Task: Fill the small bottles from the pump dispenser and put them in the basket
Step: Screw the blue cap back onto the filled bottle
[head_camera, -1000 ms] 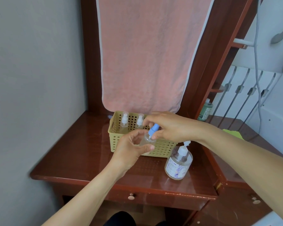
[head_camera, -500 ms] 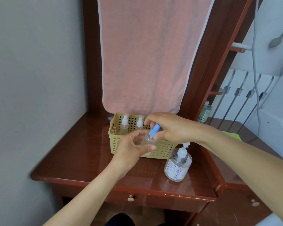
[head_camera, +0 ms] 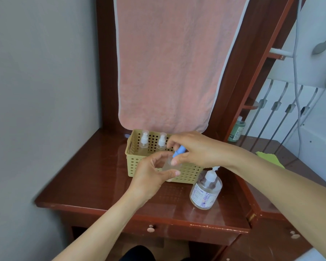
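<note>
Our left grip (head_camera: 151, 174) holds a small clear bottle (head_camera: 167, 165); our right grip (head_camera: 194, 147) pinches its blue cap (head_camera: 177, 152), seemingly capping it. Next, it needs standing upright in the basket (head_camera: 188, 174).

Both my forearms, left forearm (head_camera: 105, 223) and right forearm (head_camera: 271, 179), are bare along their whole visible length, from wrist to frame edge. My left hand (head_camera: 151, 176) and right hand (head_camera: 194, 147) are bare likewise; the thumbnails that show are cut short. One worn item is visible: a dark garment (head_camera: 137, 253) at the bottom edge, between the forearms — too little shows to identify it.
</note>
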A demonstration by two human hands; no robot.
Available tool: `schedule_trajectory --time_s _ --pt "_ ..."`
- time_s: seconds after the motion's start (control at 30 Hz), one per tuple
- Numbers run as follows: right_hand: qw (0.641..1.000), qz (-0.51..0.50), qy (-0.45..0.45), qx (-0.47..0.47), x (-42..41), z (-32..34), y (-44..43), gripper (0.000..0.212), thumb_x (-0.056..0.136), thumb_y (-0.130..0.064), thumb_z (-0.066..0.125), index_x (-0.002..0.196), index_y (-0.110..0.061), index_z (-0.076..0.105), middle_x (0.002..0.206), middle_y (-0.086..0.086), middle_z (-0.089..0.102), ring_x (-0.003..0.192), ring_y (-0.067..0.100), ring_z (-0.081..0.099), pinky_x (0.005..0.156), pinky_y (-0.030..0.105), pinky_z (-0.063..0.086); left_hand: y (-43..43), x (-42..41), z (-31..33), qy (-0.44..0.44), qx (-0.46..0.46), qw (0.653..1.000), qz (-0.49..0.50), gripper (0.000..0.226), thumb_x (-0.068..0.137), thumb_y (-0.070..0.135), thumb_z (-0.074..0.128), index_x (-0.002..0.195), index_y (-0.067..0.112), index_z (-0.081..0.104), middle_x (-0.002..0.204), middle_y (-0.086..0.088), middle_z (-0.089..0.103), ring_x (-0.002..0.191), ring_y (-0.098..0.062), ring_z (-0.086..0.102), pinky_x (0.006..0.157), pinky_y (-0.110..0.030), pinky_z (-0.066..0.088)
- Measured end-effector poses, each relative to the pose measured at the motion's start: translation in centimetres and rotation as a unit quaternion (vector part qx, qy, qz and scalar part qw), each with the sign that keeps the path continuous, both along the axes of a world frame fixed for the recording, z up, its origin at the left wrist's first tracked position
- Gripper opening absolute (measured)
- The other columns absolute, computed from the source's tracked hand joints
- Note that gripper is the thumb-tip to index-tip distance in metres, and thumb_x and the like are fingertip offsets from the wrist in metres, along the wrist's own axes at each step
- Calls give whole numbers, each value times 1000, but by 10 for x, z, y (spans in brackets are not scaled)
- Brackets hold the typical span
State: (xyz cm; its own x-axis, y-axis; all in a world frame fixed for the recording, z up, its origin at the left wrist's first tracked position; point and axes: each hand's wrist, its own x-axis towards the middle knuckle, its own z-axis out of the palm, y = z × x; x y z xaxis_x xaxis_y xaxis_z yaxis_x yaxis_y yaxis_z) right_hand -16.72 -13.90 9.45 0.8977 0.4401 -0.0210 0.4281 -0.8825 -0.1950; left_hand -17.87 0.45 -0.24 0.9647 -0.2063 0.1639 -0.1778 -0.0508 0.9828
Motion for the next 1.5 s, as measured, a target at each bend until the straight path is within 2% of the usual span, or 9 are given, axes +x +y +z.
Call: schedule_trajectory --time_s 0.1,0.27,0.43,0.57,0.83,0.97,1.07,1.23,1.5 --pt "1000 24 -20 6 5 -7 1 11 86 -21 64 97 -23 62 89 -17 52 87 8 50 78 32 45 2 1 0 17 -23 1000 -10 45 71 18 81 112 31 65 110 7 71 109 -32 57 94 -63 40" --pt "993 -31 1 112 9 -20 8 23 87 -25 66 108 -18 61 93 -5 63 82 10 58 74 27 47 10 5 -11 -16 -5 1000 13 40 71 20 81 106 34 67 99 11 72 62 -2 58 82 -47 50" --pt "892 -178 -124 397 16 -74 23 11 91 -26 61 95 -16 59 78 -8 59 67 5 54 62 14 41 43 21 -31 15 -45 997 68 43 70 10 82 104 31 68 100 4 74 101 -18 67 95 -44 51" --pt "945 -200 1 258 22 -171 41 17 94 -18 55 110 -15 59 85 -14 57 91 17 59 67 21 42 57 23 -43 16 -45 995 87 42 71 5 79 104 27 67 98 2 75 98 -16 68 96 -41 51" --pt "990 -80 -116 24 68 -258 60 28 89 -3 54 115 -10 62 120 6 57 114 26 51 94 34 46 62 27 -52 30 -63 995 73 43 74 -3 75 110 20 66 101 1 74 98 -15 69 86 -25 54" --pt "971 -131 -99 176 63 -232 57 16 88 -6 58 102 -11 64 98 2 65 91 16 61 78 29 48 62 30 -51 31 -72 994 71 42 75 -1 75 109 21 67 101 1 74 99 -14 69 87 -25 53" --pt "890 -208 -75 398 48 -167 49 13 85 -13 68 90 -10 58 85 -1 64 79 11 60 71 25 47 59 32 -49 34 -82 994 68 43 74 3 77 112 21 67 103 1 74 104 -16 67 83 -22 53" --pt "799 -144 -66 580 25 -70 34 12 83 -3 69 88 -3 58 78 5 69 62 1 61 60 16 47 40 32 -37 33 -100 993 48 45 73 8 79 109 32 67 111 6 71 117 -11 58 100 -30 46" --pt "859 -99 -114 489 13 -41 14 7 85 -9 68 83 -12 63 84 5 71 80 16 66 72 24 52 14 21 -20 22 -101 995 3 46 74 9 78 107 39 66 112 17 69 122 -1 52 109 -30 37"
